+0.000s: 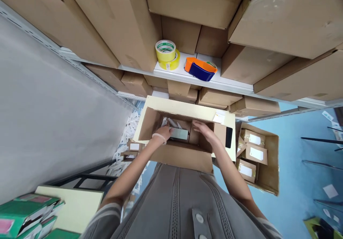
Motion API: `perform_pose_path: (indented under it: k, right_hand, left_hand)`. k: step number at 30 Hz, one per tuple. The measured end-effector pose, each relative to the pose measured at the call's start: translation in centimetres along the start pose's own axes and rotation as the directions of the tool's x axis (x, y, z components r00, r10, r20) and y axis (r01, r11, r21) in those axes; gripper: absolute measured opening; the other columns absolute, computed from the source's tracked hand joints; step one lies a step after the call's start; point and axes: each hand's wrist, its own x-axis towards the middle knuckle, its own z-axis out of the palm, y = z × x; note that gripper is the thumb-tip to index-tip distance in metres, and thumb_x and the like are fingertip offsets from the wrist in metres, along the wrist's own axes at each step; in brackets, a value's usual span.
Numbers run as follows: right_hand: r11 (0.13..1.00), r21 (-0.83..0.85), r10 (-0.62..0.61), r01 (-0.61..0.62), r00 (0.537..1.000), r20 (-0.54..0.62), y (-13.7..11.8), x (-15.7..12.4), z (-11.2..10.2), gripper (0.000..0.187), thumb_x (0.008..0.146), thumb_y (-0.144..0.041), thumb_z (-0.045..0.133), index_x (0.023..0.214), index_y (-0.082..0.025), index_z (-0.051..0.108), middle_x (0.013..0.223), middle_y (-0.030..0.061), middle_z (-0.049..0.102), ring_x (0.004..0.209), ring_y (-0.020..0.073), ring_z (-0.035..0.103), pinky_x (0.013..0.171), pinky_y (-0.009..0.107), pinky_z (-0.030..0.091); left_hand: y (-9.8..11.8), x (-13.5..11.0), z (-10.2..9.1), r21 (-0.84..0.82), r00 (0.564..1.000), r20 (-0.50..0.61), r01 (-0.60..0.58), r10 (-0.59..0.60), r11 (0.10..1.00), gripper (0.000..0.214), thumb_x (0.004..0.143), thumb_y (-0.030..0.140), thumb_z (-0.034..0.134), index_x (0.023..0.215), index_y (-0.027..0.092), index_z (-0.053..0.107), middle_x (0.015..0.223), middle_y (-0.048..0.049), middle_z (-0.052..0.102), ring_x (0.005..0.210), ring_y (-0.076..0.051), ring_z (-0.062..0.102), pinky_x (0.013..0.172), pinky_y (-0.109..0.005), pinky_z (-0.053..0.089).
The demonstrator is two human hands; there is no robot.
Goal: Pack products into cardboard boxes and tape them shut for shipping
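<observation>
An open cardboard carton [184,157] stands in front of me with its flaps folded outward. Inside it lies a small pale green box [179,133], beside some white plastic-looking wrapping [174,123]. My left hand [164,132], with a pale band at the wrist, is closed on the left end of the pale green box. My right hand [201,127] reaches into the right part of the carton, its fingers stretched out and holding nothing visible. The carton's deeper interior is in shadow.
The carton rests on a cream table [187,106], with a flat black object [228,137] at its right. A shelf ahead holds tape rolls [167,58], an orange and blue tape dispenser [200,68] and large boxes. A larger carton [272,160] containing several labelled boxes sits to the right.
</observation>
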Motion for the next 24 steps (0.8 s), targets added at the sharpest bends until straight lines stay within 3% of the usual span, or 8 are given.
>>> perform_pose_path:
  k: [3,7,11,14,17,24]
  right_hand:
    - [0.99,0.118,-0.074,0.071,0.997,0.02,0.4,-2.9,-3.3,0.045,0.093,-0.052,0.055,0.128,-0.025,0.065,0.132,0.0107,0.067,0.123,0.0279,0.062,0.104,0.045,0.05]
    - [0.968,0.161,-0.154,0.195,0.96,-0.234,3.4,-8.2,-6.6,0.049,0.088,-0.057,0.059,0.124,-0.024,0.067,0.13,0.0115,0.068,0.123,0.0291,0.063,0.107,0.048,0.047]
    - [0.974,0.014,-0.187,0.226,0.836,-0.516,7.0,-11.2,-7.1,0.05,0.085,-0.059,0.059,0.114,-0.02,0.071,0.127,0.0142,0.069,0.122,0.0315,0.062,0.105,0.051,0.046]
    - [0.961,-0.211,-0.274,0.18,0.749,-0.604,8.8,-11.8,-6.5,0.052,0.083,-0.058,0.057,0.114,-0.018,0.071,0.126,0.0154,0.068,0.122,0.0322,0.06,0.107,0.053,0.042]
    - [0.915,-0.365,-0.37,0.172,0.718,-0.59,9.8,-11.9,-5.7,0.051,0.085,-0.055,0.052,0.117,-0.02,0.07,0.132,0.0153,0.063,0.127,0.0317,0.055,0.109,0.053,0.04]
    - [0.913,-0.375,-0.357,0.162,0.763,-0.539,11.8,-13.1,-3.8,0.051,0.085,-0.049,0.051,0.127,-0.022,0.064,0.137,0.0159,0.058,0.13,0.0323,0.05,0.105,0.053,0.043]
  left_hand:
    - [-1.1,-3.8,-0.6,-0.062,0.985,-0.096,-0.15,0.144,0.987,0.054,0.101,0.035,0.037,0.149,0.011,0.042,0.148,-0.0168,0.053,0.136,-0.026,0.052,0.111,-0.035,0.041]
    - [-3.0,-8.1,-0.5,-0.023,0.898,-0.375,-0.256,0.229,0.966,0.052,0.101,0.033,0.034,0.147,0.01,0.045,0.154,-0.0149,0.045,0.146,-0.025,0.038,0.121,-0.04,0.03]
    - [-4.0,-11.1,0.1,0.115,0.738,-0.642,-0.176,0.208,0.978,0.045,0.1,0.029,0.038,0.14,0.015,0.055,0.166,-0.013,0.022,0.156,-0.03,0.007,0.125,-0.055,0.011]
    - [-4.5,-12.4,0.8,0.112,0.667,-0.731,-0.092,0.144,0.99,0.048,0.099,0.031,0.044,0.144,0.02,0.051,0.169,-0.0122,0.008,0.155,-0.035,-0.002,0.122,-0.064,0.006]
    - [-5.3,-13.1,1.9,0.065,0.651,-0.755,-0.055,0.085,0.996,0.05,0.097,0.036,0.048,0.146,0.023,0.05,0.168,-0.0143,0.005,0.155,-0.039,0.0,0.119,-0.069,0.002]
    - [-7.0,-14.5,4.1,-0.038,0.712,-0.701,-0.072,0.025,0.997,0.047,0.099,0.039,0.045,0.142,0.024,0.055,0.164,-0.0158,0.025,0.154,-0.037,0.013,0.118,-0.069,0.006]
